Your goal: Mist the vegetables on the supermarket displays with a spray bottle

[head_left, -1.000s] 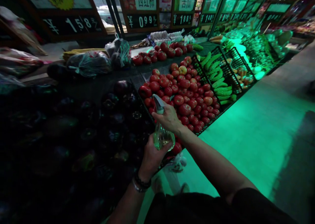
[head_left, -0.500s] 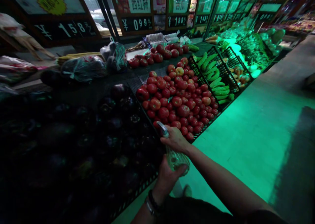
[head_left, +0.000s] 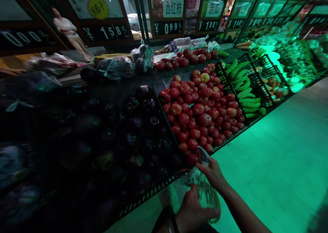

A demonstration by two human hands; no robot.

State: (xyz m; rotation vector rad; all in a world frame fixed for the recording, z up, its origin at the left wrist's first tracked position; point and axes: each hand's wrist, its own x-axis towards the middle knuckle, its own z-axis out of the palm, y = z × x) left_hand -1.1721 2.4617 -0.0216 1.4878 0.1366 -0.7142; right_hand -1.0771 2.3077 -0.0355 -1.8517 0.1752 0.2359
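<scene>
A clear spray bottle [head_left: 208,196] with a silver-grey spray head tilts in front of me at the front edge of the display. My right hand [head_left: 213,174] is closed around its neck, just below the head. Lower down, my left hand [head_left: 192,210] grips the body, thumb across its near side; some of its fingers are hidden behind the bottle. The spray head points toward the black crate of red tomatoes [head_left: 198,108], close to the nearest ones. Dark eggplants [head_left: 132,139] fill the crate to the left of my hands.
Right of the tomatoes are crates of green bitter melons [head_left: 248,99] and carrots [head_left: 275,86]. Bagged produce [head_left: 115,68] and a row of tomatoes [head_left: 187,57] lie behind. Price signs [head_left: 167,14] hang above. A person [head_left: 69,33] stands beyond the stand. The floor [head_left: 276,158] glows green.
My view has turned left, so the stand shifts rightward and more eggplants show. Both hands and the spray bottle sit lower and farther right in view, at the crate's front edge.
</scene>
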